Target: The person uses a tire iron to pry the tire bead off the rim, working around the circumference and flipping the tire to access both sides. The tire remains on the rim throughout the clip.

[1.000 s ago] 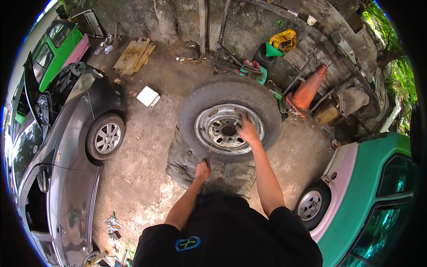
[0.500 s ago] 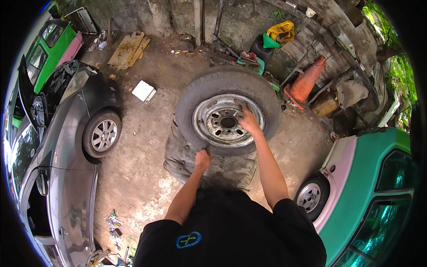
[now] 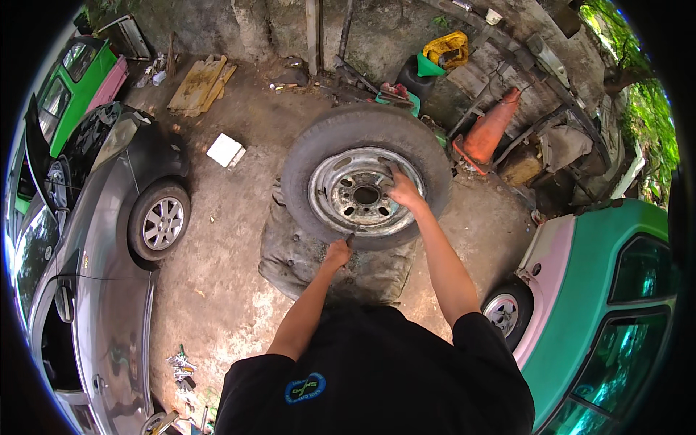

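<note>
A car wheel with a worn black tyre and a scuffed silver steel rim lies face up in front of me. Beneath its near side is a grey, dirty padded cushion. My left hand is closed at the near edge of the tyre, around a thin dark tool whose tip meets the rim's edge; most of it is hidden in my fist. On the right part of the rim lies my right hand, thumb and index finger spread apart, close to the centre hole.
A dark grey car with its bonnet raised stands at left, and a green and pink vehicle at right. Farther off are an orange traffic cone, wooden boards and a white box. Scattered tools lie at lower left.
My left hand has shifted slightly right and up against the wheel's near edge, and the thin tool now shows more clearly. My right hand stays on the rim. The whole view has shifted slightly.
</note>
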A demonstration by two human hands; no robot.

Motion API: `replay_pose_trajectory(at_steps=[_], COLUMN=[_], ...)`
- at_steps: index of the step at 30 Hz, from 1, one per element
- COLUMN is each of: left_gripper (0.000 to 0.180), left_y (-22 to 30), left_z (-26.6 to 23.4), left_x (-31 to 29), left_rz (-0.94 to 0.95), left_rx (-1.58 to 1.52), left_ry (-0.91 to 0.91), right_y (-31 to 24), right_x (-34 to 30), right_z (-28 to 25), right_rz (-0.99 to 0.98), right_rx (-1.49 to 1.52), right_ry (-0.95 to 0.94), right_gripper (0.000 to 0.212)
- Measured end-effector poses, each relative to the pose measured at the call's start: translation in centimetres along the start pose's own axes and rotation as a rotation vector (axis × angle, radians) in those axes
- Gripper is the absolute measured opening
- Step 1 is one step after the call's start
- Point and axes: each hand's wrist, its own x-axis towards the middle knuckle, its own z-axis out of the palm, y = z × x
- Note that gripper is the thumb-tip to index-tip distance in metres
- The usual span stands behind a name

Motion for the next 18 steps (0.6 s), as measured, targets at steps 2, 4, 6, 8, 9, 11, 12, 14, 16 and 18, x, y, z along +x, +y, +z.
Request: replay_pose_trajectory(at_steps=[2, 4, 6, 8, 9, 11, 12, 14, 16, 18], left_gripper=[0.045, 0.046, 0.046, 0.046, 0.045, 0.043, 0.044, 0.045, 0.045, 0.045], left_y=[1.0, 1.4, 1.1, 0.3, -0.1, -0.7, -0.9, -1.1, -0.9, -0.8], left_z=[0.4, 0.4, 0.1, -0.4, -0.8, -1.6, -1.8, -1.9, -1.6, -1.3], left_x=[-0.9, -1.7, -2.5, -3.3, -3.4, -3.4, -3.4, -3.5, -3.6, -4.0], left_rz=[0.066, 0.061, 0.138, 0.3, 0.313, 0.298, 0.288, 0.259, 0.243, 0.235], left_rx=[0.0, 0.038, 0.098, 0.179, 0.16, 0.134, 0.187, 0.292, 0.314, 0.316], left_ry=[0.018, -0.006, 0.068, 0.234, 0.305, 0.378, 0.399, 0.434, 0.39, 0.402], right_y=[0.3, 0.7, 1.3, 2.0, 2.3, 2.7, 2.8, 2.8, 2.5, 2.2], right_x=[-0.2, -0.3, -0.4, -0.4, -0.4, -0.6, -0.7, -1.2, -1.6, -2.1], right_z=[0.2, 0.5, 0.5, 0.3, 0.2, -0.2, -0.5, -0.8, -0.8, -0.7], right_rz=[0.0, -0.011, -0.018, -0.018, -0.098, -0.131, -0.056, 0.036, 0.009, -0.054], right_rx=[0.017, -0.005, 0.028, 0.114, 0.064, 0.044, 0.247, 0.389, 0.367, 0.269], right_ry=[0.008, 0.03, 0.05, 0.068, 0.021, -0.046, -0.082, -0.097, -0.078, -0.05], right_gripper=[0.08, 0.074, 0.067, 0.059, 0.055, 0.047, 0.044, 0.042, 0.043, 0.043])
